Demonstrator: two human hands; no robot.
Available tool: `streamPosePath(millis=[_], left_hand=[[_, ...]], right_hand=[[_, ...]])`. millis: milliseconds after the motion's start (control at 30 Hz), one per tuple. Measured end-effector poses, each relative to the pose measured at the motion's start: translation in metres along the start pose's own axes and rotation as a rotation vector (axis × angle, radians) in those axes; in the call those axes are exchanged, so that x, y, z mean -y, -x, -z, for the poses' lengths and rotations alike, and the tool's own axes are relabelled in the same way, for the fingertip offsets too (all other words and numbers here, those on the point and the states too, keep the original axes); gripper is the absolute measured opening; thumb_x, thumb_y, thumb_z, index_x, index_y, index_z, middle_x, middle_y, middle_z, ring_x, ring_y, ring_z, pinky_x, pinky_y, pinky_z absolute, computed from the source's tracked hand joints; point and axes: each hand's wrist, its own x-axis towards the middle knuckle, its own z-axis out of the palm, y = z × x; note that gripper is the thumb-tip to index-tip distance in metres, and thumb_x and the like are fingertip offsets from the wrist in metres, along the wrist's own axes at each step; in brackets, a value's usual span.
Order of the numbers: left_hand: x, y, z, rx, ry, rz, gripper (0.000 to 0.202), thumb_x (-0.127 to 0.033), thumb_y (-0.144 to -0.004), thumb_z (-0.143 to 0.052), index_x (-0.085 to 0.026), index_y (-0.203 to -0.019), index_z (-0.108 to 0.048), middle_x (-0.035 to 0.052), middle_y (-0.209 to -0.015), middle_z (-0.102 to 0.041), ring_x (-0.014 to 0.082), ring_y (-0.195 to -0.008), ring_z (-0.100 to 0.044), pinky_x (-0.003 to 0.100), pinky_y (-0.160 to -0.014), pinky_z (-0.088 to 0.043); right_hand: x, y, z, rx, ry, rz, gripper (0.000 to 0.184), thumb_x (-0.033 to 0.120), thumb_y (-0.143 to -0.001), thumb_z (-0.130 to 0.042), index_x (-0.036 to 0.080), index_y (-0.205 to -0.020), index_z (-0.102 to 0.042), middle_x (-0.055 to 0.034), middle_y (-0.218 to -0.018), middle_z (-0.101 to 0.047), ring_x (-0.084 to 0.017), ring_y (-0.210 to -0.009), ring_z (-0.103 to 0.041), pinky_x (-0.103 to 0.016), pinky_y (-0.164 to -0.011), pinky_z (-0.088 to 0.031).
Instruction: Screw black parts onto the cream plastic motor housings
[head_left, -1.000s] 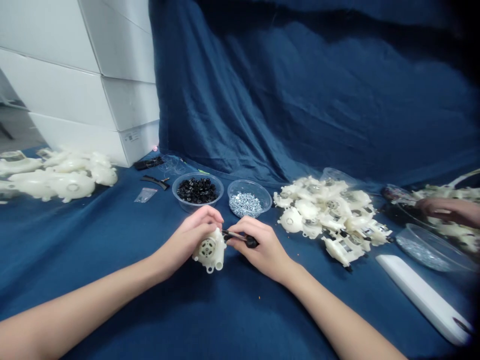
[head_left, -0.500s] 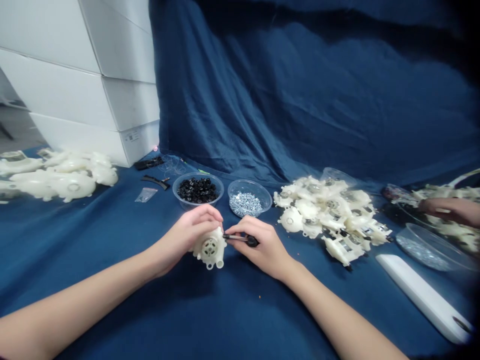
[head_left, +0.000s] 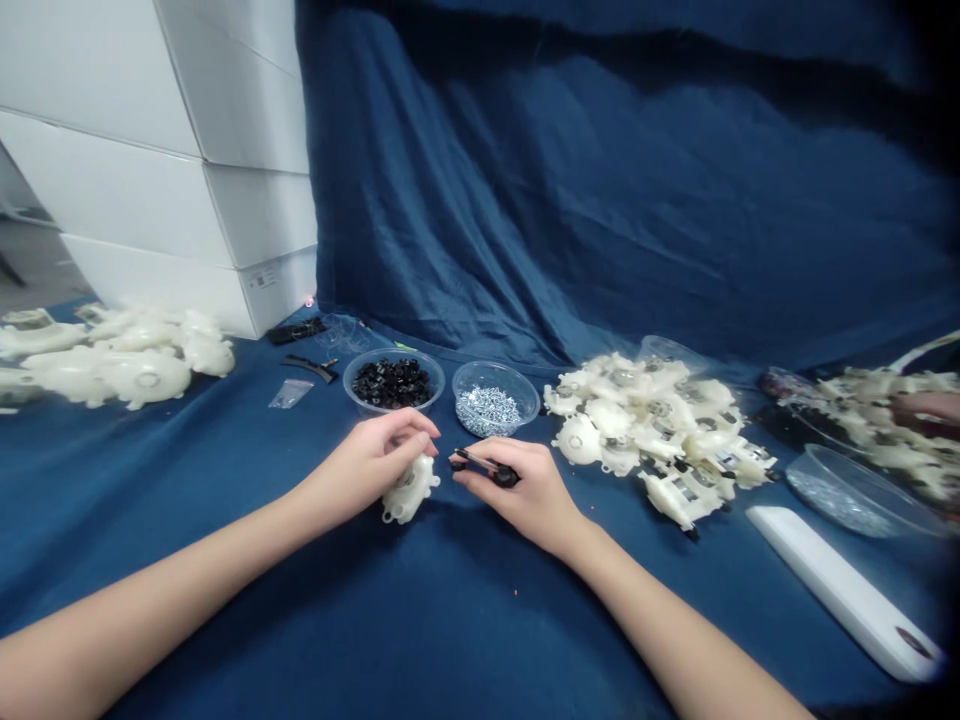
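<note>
My left hand point(head_left: 386, 450) is closed round a cream plastic housing point(head_left: 409, 492), whose lower part with small screw lugs shows beneath the fingers. To its right, my right hand point(head_left: 523, 485) grips a screwdriver point(head_left: 484, 464) with a black handle and a thin metal shaft. The shaft points left toward the housing, and a gap lies between the two. Something small and dark is at the fingertips by the shaft's end; I cannot make out what. Beyond the hands stand a clear bowl of black plastic parts point(head_left: 394, 383) and a clear bowl of silver screws point(head_left: 489, 408).
A heap of cream housings point(head_left: 660, 420) lies to the right, and more cream shells point(head_left: 127, 360) lie far left. White boxes point(head_left: 157, 190) are stacked behind. At the right are a white bar-shaped object point(head_left: 840, 590), another clear bowl point(head_left: 840, 495) and another person's hand point(head_left: 930, 408).
The screwdriver has come away from the housing. My left hand has turned the housing, so its round vented face no longer shows. The other person's hand has moved right.
</note>
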Motion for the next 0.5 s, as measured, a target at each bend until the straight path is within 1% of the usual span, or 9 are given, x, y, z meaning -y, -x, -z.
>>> streamPosePath(millis=[67, 100, 133, 200, 267, 300, 367, 500], left_hand=[[-0.0008, 0.0018, -0.0004, -0.030, -0.092, -0.042, 0.030, -0.045, -0.097, -0.054, -0.020, -0.104, -0.069, 0.0059, -0.098, -0.075, 0.0200, -0.079, -0.066, 0.028, -0.068, -0.048], [-0.0005, 0.0031, -0.0004, -0.053, -0.146, -0.094, 0.030, -0.044, -0.097, -0.054, -0.020, -0.103, -0.071, 0.0056, -0.099, -0.075, 0.0211, -0.084, -0.067, 0.029, -0.074, -0.049], [0.0002, 0.0043, -0.0004, -0.078, -0.204, -0.169, 0.028, -0.042, -0.097, -0.055, -0.021, -0.102, -0.072, 0.0056, -0.101, -0.075, 0.0223, -0.090, -0.067, 0.031, -0.080, -0.049], [0.0021, 0.0065, 0.0000, -0.129, -0.311, -0.373, 0.023, -0.038, -0.094, -0.062, -0.022, -0.105, -0.073, 0.0065, -0.107, -0.074, 0.0246, -0.103, -0.065, 0.034, -0.093, -0.048], [0.0043, 0.0076, 0.0007, -0.157, -0.382, -0.567, 0.024, -0.034, -0.089, -0.070, -0.023, -0.110, -0.074, 0.0074, -0.111, -0.074, 0.0259, -0.111, -0.061, 0.038, -0.101, -0.045], [0.0052, 0.0078, 0.0009, -0.163, -0.403, -0.633, 0.026, -0.032, -0.087, -0.073, -0.024, -0.111, -0.074, 0.0076, -0.109, -0.075, 0.0260, -0.111, -0.060, 0.039, -0.102, -0.045], [0.0064, 0.0078, 0.0009, -0.169, -0.416, -0.704, 0.026, -0.029, -0.086, -0.076, -0.026, -0.111, -0.076, 0.0070, -0.103, -0.076, 0.0249, -0.104, -0.060, 0.039, -0.096, -0.047], [0.0074, 0.0081, -0.0012, -0.179, -0.374, -0.756, 0.019, -0.024, -0.085, -0.077, -0.027, -0.103, -0.079, 0.0055, -0.093, -0.078, 0.0220, -0.090, -0.060, 0.037, -0.086, -0.050]], right_hand=[[0.0003, -0.0002, 0.0001, -0.005, -0.002, -0.010, 0.014, 0.021, -0.090, -0.073, 0.023, -0.104, -0.075, -0.0009, -0.096, -0.077, -0.014, -0.083, -0.071, -0.027, -0.077, -0.055], [0.0004, -0.0003, 0.0002, -0.010, -0.003, -0.021, 0.014, 0.022, -0.090, -0.073, 0.023, -0.104, -0.076, -0.0010, -0.095, -0.077, -0.014, -0.081, -0.070, -0.027, -0.076, -0.055], [0.0007, -0.0005, 0.0004, -0.014, -0.002, -0.035, 0.014, 0.023, -0.090, -0.073, 0.023, -0.104, -0.076, -0.0011, -0.094, -0.076, -0.015, -0.080, -0.069, -0.028, -0.075, -0.055], [0.0017, -0.0008, 0.0009, -0.025, 0.002, -0.061, 0.015, 0.024, -0.090, -0.074, 0.022, -0.104, -0.077, -0.0017, -0.091, -0.076, -0.015, -0.077, -0.068, -0.028, -0.074, -0.054], [0.0035, -0.0009, 0.0012, -0.044, 0.001, -0.071, 0.016, 0.025, -0.089, -0.074, 0.022, -0.105, -0.077, -0.0022, -0.090, -0.075, -0.016, -0.076, -0.067, -0.029, -0.073, -0.054], [0.0045, -0.0008, 0.0011, -0.056, -0.003, -0.070, 0.016, 0.026, -0.089, -0.075, 0.022, -0.104, -0.078, -0.0021, -0.088, -0.075, -0.016, -0.074, -0.067, -0.029, -0.071, -0.054], [0.0063, -0.0002, 0.0003, -0.080, -0.018, -0.073, 0.016, 0.027, -0.087, -0.076, 0.023, -0.103, -0.078, -0.0013, -0.084, -0.075, -0.015, -0.071, -0.065, -0.028, -0.068, -0.053], [0.0076, 0.0025, -0.0026, -0.098, -0.101, -0.128, 0.018, 0.027, -0.084, -0.079, 0.022, -0.100, -0.075, 0.0007, -0.078, -0.073, -0.013, -0.063, -0.063, -0.025, -0.060, -0.050]])
